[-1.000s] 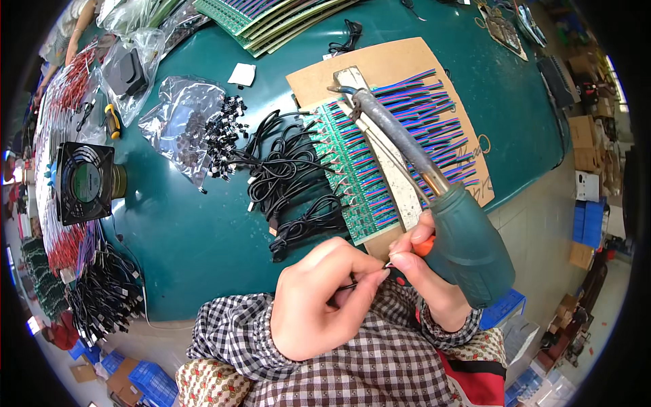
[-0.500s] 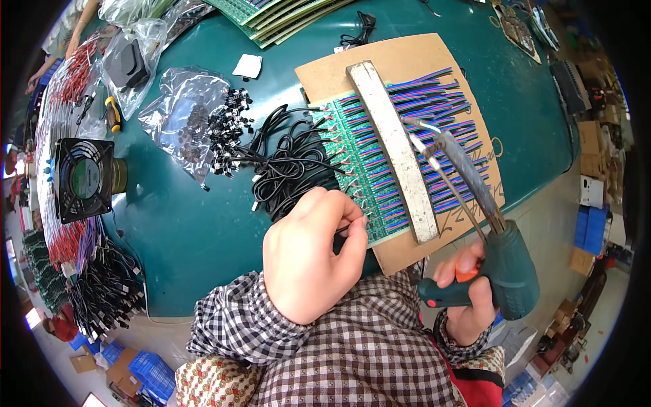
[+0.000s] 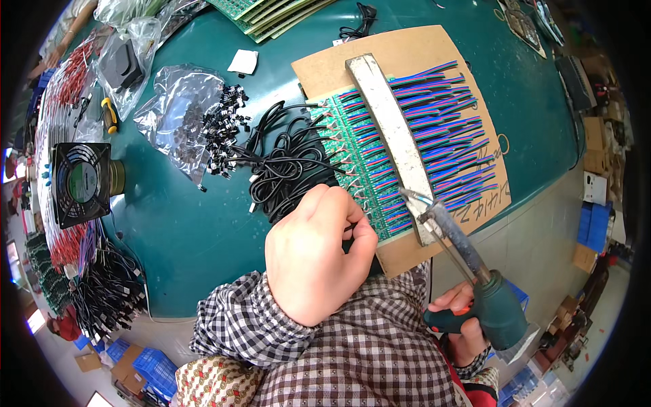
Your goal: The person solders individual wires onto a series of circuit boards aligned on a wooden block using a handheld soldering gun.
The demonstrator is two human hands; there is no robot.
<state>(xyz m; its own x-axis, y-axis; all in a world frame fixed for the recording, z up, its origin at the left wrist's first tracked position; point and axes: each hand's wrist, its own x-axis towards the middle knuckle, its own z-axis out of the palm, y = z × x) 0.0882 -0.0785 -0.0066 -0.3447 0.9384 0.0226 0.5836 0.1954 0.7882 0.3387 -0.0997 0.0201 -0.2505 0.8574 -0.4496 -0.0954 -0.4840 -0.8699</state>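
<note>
My left hand (image 3: pixel 315 254) is closed in a pinch on the end of a black cable at the near left edge of a green circuit board (image 3: pixel 359 152). Fingers of my right hand (image 3: pixel 466 331) wrap the green handle of a soldering gun (image 3: pixel 500 308). Its bent tip hangs above the near end of a scuffed metal bar (image 3: pixel 386 115) that lies across the board's wires. Red, blue and black wires (image 3: pixel 451 129) fan out to the right of the bar. More black cables (image 3: pixel 291 159) lie bundled to the board's left. Underneath is a cardboard sheet (image 3: pixel 319 73).
A clear bag (image 3: pixel 178 102) and a heap of small black connectors (image 3: pixel 227 129) lie left of the cables. Farther left stands a black fan (image 3: pixel 81 183), beside yellow-handled pliers (image 3: pixel 109 115). Stacked green boards (image 3: pixel 271 17) sit at the far edge of the green table (image 3: pixel 203 258).
The soldering gun has come nearer to me, its tip shifting from over the wires to over the bar's near end. My left hand keeps its pinch, shifted only slightly.
</note>
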